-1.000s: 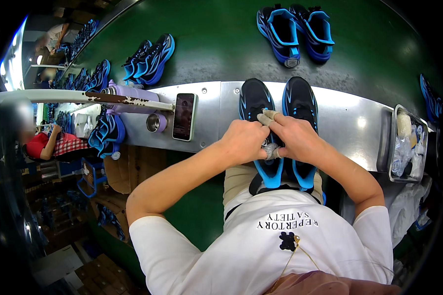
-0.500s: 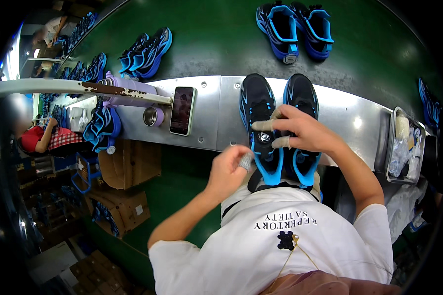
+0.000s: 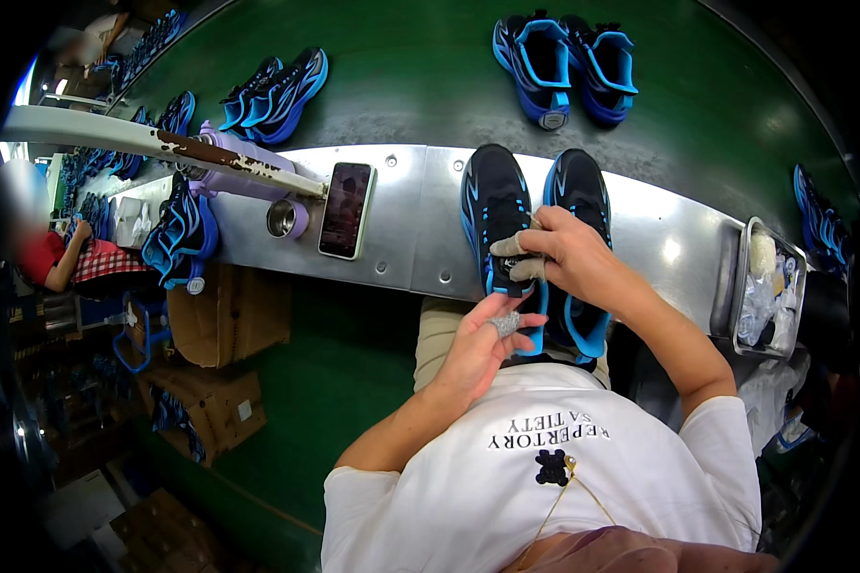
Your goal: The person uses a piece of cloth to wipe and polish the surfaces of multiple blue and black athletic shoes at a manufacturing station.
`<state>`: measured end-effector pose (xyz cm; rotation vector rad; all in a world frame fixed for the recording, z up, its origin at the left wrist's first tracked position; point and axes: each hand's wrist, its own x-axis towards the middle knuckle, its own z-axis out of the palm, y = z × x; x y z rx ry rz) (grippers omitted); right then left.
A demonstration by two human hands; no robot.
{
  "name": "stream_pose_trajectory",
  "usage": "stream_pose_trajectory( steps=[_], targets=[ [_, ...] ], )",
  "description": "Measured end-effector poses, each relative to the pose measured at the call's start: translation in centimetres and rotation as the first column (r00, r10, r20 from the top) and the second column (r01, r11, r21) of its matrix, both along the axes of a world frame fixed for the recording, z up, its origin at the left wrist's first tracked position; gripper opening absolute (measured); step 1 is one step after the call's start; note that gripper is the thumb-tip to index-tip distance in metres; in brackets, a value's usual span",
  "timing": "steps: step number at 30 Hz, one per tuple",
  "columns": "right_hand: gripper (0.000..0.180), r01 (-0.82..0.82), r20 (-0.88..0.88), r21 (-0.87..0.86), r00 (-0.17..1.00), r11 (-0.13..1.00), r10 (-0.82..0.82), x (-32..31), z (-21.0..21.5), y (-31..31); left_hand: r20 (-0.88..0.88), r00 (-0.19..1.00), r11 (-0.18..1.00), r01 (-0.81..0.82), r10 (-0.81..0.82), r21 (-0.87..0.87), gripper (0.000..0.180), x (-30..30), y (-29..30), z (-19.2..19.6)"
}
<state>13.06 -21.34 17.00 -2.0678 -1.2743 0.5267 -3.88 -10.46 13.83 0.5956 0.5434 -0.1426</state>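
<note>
A pair of black low-top sports shoes with bright blue soles and blue side stripes stands side by side on a brushed metal work shelf (image 3: 411, 239), toes pointing away from the person and heels overhanging the near edge. The left shoe (image 3: 492, 205) of the pair has a black mesh upper, thin light-blue lines along the lacing area and a blue collar at the heel. The right shoe (image 3: 575, 191) matches it in colour and shape; its heel end shows a wide blue opening.

The right hand (image 3: 569, 258) rests across both shoes at mid-length. Its fingers are bent and closed on the tongue and lace area of the left shoe, and two fingertips (image 3: 511, 246) carry pale wrapping. The left hand (image 3: 473, 344) sits just beside the heel of the left shoe, palm up and fingers loosely curled. One of its fingers wears a grey fabric cot. Whether it grips the heel cannot be determined.

On the shelf to the left lie a black smartphone (image 3: 345, 209), face up, a lilac insulated bottle (image 3: 234, 172) on its side and a lilac cup (image 3: 285, 219). A steel tray (image 3: 743, 286) with clear plastic packets stands at the right end of the shelf. Beyond the shelf, a green conveyor belt (image 3: 401, 76) carries further blue shoe pairs (image 3: 564, 53).
</note>
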Motion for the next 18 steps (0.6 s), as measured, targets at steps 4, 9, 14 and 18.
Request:
stream_pose_trajectory(
  steps=[4, 9, 14, 18],
  targets=[
    [0.034, -0.034, 0.069, 0.084, 0.997, 0.996, 0.028, 0.6, -0.3, -0.7, -0.041, 0.976, 0.937, 0.219, -0.216, 0.271, 0.038, 0.1, 0.3, 0.0],
    [0.028, 0.234, -0.398, 0.230, 0.909, 0.945, -0.128, 3.8, -0.2, -2.6, -0.108, 0.774, -0.260, -0.076, -0.624, 0.963, 0.041, 0.8, -1.9, 1.8],
    [0.031, 0.324, -0.481, 0.176, 0.852, 0.929, -0.206, 4.1, -0.7, -4.2, -0.416, 0.560, -0.278, 0.319, -0.716, 0.906, 0.042, 6.8, -2.8, 1.6],
    [0.028, 0.361, -0.480, 0.224, 0.849, 0.905, -0.220, 5.3, -0.2, -6.8, -0.545, 0.445, -0.354, 0.444, -0.710, 0.823, 0.041, 9.4, 3.2, 5.9]
  ],
)
